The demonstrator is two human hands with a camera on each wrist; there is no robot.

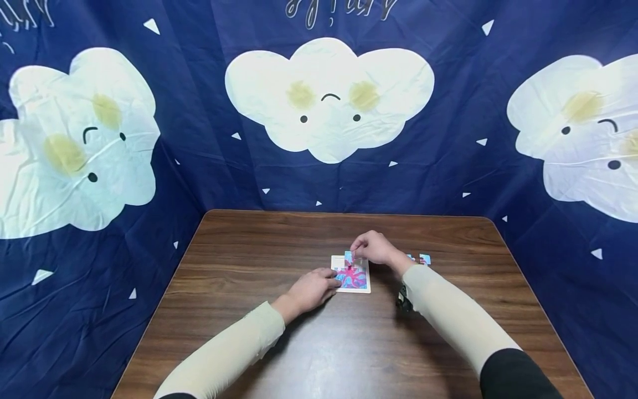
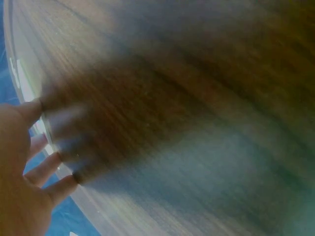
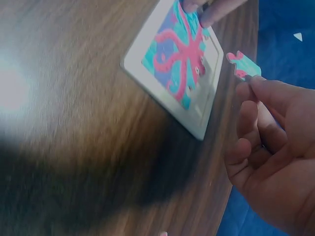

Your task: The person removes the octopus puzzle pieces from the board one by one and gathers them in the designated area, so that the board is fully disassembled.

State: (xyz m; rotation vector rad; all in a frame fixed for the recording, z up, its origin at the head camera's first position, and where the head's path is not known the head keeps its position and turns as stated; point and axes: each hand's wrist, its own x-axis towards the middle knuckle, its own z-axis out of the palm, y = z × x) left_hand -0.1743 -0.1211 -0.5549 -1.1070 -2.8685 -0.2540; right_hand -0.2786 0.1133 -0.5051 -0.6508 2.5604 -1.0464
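A white puzzle tray [image 3: 162, 101] lies on the table, its lower part filled with pieces forming a pink octopus [image 1: 353, 279] on blue and purple. Between thumb and index finger, my right hand [image 1: 375, 247] pinches a light-blue and pink jigsaw piece [image 3: 246, 65]. In the right wrist view this piece is raised beside the tray's bare end. My left hand [image 1: 311, 289] rests at the tray's left edge, its fingertips touching the tray and picture. The left wrist view shows that hand [image 2: 24, 162] with fingers spread and extended; the tray is mostly hidden there.
Loose jigsaw pieces [image 1: 425, 259] lie right of the tray, partly hidden behind the right forearm. The brown wooden table [image 1: 249, 244] is bordered at the back and sides by a blue curtain [image 1: 329, 185] with white clouds.
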